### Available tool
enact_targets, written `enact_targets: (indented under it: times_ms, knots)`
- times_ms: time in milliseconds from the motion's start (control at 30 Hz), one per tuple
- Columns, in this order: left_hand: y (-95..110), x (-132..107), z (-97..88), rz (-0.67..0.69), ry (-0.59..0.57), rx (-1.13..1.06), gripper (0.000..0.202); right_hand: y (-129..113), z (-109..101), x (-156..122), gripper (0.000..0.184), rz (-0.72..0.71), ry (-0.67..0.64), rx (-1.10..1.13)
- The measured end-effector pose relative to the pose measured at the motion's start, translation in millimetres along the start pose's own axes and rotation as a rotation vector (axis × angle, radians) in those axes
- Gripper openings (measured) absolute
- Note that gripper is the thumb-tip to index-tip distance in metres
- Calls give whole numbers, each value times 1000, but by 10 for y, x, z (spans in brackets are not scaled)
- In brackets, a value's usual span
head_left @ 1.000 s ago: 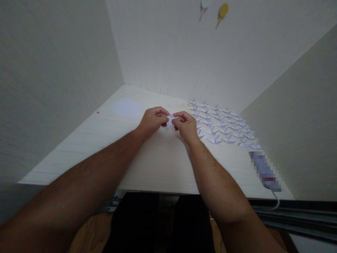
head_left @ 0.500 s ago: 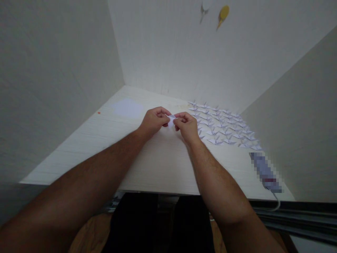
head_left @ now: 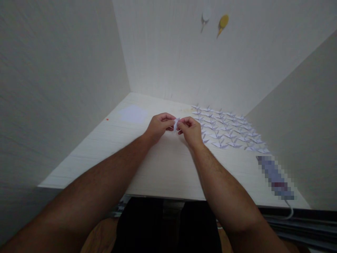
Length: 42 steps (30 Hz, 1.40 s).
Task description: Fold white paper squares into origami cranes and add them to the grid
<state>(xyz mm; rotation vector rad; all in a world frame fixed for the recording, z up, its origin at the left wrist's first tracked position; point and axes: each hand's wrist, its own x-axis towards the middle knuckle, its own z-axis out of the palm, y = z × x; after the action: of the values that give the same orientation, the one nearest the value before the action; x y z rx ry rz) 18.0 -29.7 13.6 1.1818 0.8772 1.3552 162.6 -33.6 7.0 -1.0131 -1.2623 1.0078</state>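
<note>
My left hand and my right hand meet above the middle of a pale wooden table. Both pinch a small folded piece of white paper between thumb and fingertips. Most of the paper is hidden by the fingers. To the right of my right hand lie rows of several folded white paper cranes, laid flat on the table.
A stack of white paper squares lies at the back left, with a small red dot near the left wall. A blurred-out flat object with a cable sits at the right front. Walls close in the table on three sides; two hooks hang on the back wall.
The view has shifted slightly, so everything sits a little lower and to the right. The two hands have drawn closer together and less of the paper shows between them.
</note>
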Motion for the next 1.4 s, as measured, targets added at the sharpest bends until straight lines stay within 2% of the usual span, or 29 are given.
enact_targets:
  times_ms: [167,333,467,533,667,800,933,1167,1400]
  knots:
    - [-38,10,-27,46,-32,12,23,-40,-1,-25,20,28,-62,72]
    - [-29,9,-15,116,15,140,24,-21,-4,-8,23,47,-9,26]
    - [-18,0,21,132,34,132,43,43,4,19,21,36,8,-30]
    - [-11,-9,38,108,32,105,42,55,5,26,19,1,17,-44]
    - [8,-23,43,5,42,46,27,33,1,25,16,-32,34,-53]
    - [26,-19,10,-117,-7,-55,26,44,-2,32,13,-11,47,-50]
    - [30,-17,-19,-174,-53,-139,28,96,-8,38,16,-35,38,-74]
    - [27,-25,-17,-171,-42,-181,30,38,-36,-18,17,-201,131,-330]
    - [21,-1,-33,-173,-49,-228,29,47,-12,-22,18,-231,40,-203]
